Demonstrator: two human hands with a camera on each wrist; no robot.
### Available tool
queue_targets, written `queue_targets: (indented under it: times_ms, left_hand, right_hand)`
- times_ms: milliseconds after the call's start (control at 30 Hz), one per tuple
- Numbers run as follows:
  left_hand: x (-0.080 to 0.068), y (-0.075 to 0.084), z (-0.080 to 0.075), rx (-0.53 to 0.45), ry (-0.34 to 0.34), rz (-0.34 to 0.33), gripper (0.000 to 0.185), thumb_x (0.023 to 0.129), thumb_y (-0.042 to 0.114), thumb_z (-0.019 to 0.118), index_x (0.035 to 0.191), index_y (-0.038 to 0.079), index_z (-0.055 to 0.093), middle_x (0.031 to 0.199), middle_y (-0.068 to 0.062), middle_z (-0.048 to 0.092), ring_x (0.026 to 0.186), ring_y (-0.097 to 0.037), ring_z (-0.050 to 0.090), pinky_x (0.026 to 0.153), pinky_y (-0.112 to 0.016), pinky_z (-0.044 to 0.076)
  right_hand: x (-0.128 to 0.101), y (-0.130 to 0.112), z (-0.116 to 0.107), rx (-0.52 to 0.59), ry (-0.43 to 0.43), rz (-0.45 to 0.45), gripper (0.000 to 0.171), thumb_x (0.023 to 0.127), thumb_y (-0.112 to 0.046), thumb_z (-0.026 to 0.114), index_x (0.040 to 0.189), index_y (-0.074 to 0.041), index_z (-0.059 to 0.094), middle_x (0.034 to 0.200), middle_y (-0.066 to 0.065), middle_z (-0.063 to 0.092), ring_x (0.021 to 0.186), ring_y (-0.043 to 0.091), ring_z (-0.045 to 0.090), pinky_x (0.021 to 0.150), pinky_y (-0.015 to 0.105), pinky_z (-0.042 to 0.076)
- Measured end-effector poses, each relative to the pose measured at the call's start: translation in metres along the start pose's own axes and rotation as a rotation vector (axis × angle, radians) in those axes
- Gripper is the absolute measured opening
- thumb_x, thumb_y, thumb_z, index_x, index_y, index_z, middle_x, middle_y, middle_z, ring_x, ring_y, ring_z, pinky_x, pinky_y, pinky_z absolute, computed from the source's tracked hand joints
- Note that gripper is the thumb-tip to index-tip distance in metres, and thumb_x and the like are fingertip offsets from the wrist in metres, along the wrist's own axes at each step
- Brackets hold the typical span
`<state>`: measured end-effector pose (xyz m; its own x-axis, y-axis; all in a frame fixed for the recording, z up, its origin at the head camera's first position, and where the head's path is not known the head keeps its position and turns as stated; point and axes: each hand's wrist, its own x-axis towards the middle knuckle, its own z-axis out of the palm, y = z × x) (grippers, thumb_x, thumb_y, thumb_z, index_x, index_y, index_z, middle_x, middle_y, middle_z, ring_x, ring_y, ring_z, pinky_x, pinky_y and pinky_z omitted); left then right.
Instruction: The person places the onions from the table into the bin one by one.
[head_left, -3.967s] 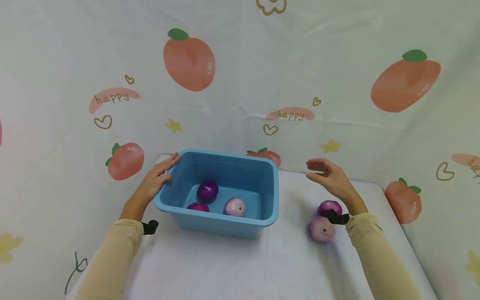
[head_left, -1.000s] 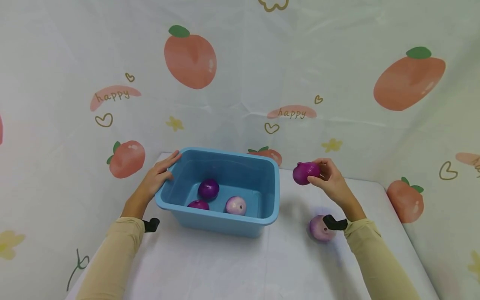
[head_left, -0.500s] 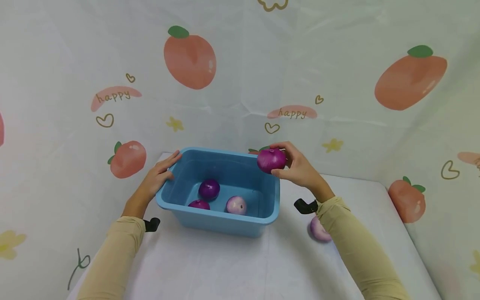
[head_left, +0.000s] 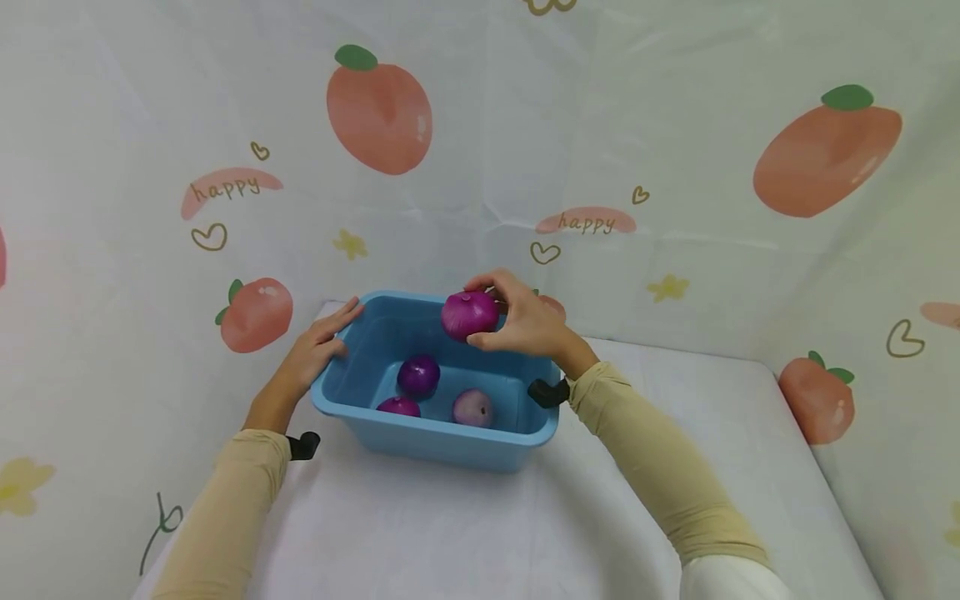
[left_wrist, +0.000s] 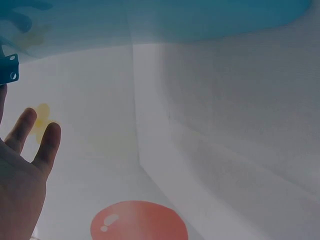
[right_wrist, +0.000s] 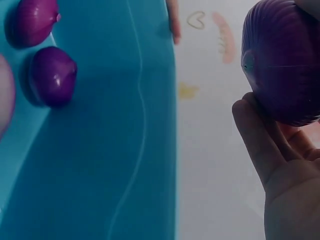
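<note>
My right hand (head_left: 525, 321) has its fingers and thumb curled round a purple onion (head_left: 469, 314), which hangs in the air above the open top of the blue tub (head_left: 431, 444), over the far half and clear of the rim. In the right wrist view the onion (right_wrist: 282, 60) sits against my fingers (right_wrist: 257, 145), with the tub's inside wall (right_wrist: 115, 150) below it.

My left hand (head_left: 315, 354) lies flat against the tub's outer wall at about 9 o'clock, fingers straight and resting along the rim, thumb at the corner. It steadies the tub and grips nothing. The left wrist view shows only the fingertips (left_wrist: 47, 142) and the tub's edge (left_wrist: 150, 20) above the white cloth.

Three onions already lie on the tub floor: a dark one (head_left: 417, 375) near the middle, another dark one (head_left: 397, 407) against the near wall at about 7 o'clock from it, and a paler one (head_left: 472, 407) at 4 o'clock from the first. They are close together; I cannot tell whether they touch.

By my reckoning the work is well along: three in, a fourth held over the tub and not yet let go. My right sleeve (head_left: 652, 467) crosses the table (head_left: 450, 533) at 4 o'clock from the tub and could hide something lying there, so I cannot tell whether any onion is left outside.
</note>
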<state>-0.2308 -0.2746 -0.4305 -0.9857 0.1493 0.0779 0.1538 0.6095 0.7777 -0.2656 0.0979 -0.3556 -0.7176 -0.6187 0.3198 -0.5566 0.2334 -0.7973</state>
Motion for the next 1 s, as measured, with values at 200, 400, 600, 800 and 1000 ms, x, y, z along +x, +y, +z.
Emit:
queue_targets:
  times_ms: [200, 400, 600, 800, 1000]
  left_hand:
    - [0.000, 0.000, -0.003, -0.011, 0.001, 0.005, 0.069, 0.093, 0.014, 0.049, 0.158, 0.035, 0.037, 0.172, 0.006, 0.022, 0.159, -0.041, 0.014, 0.114, -0.076, 0.030]
    - [0.001, -0.001, -0.002, -0.018, 0.001, 0.004, 0.068, 0.093, 0.016, 0.050, 0.158, 0.034, 0.038, 0.171, 0.006, 0.023, 0.159, -0.040, 0.016, 0.112, -0.074, 0.034]
    - [0.001, -0.002, 0.001, -0.028, -0.007, 0.001, 0.068, 0.094, 0.017, 0.049, 0.158, 0.036, 0.036, 0.172, 0.005, 0.021, 0.158, -0.041, 0.016, 0.113, -0.074, 0.033]
    - [0.002, -0.001, 0.002, -0.024, -0.009, -0.005, 0.068, 0.094, 0.019, 0.050, 0.158, 0.037, 0.036, 0.172, 0.007, 0.021, 0.159, -0.039, 0.016, 0.113, -0.075, 0.032]
    - [0.000, 0.000, 0.000, -0.033, -0.001, -0.013, 0.069, 0.093, 0.017, 0.049, 0.157, 0.037, 0.037, 0.172, 0.009, 0.021, 0.159, -0.038, 0.015, 0.114, -0.075, 0.030]
  right_hand:
    - [0.027, 0.001, 0.025, 0.033, -0.048, 0.006, 0.071, 0.076, -0.022, 0.086, 0.137, -0.014, 0.051, 0.132, 0.005, 0.055, 0.116, 0.024, 0.060, 0.085, 0.035, 0.063]
    - [0.048, 0.003, 0.051, -0.049, -0.123, 0.005, 0.072, 0.080, -0.030, 0.084, 0.141, -0.013, 0.050, 0.136, 0.005, 0.054, 0.121, 0.020, 0.056, 0.090, 0.030, 0.060]
    - [0.060, 0.010, 0.071, -0.097, -0.195, -0.001, 0.069, 0.083, -0.033, 0.082, 0.141, -0.013, 0.051, 0.139, 0.004, 0.054, 0.123, 0.017, 0.055, 0.095, 0.029, 0.058]
    - [0.061, 0.019, 0.083, -0.101, -0.262, 0.064, 0.071, 0.082, -0.036, 0.082, 0.144, -0.017, 0.051, 0.139, 0.003, 0.054, 0.122, 0.017, 0.055, 0.092, 0.027, 0.059]
    - [0.057, 0.030, 0.085, -0.123, -0.299, 0.151, 0.072, 0.082, -0.036, 0.081, 0.146, -0.021, 0.050, 0.144, 0.001, 0.053, 0.127, 0.019, 0.055, 0.096, 0.033, 0.058]
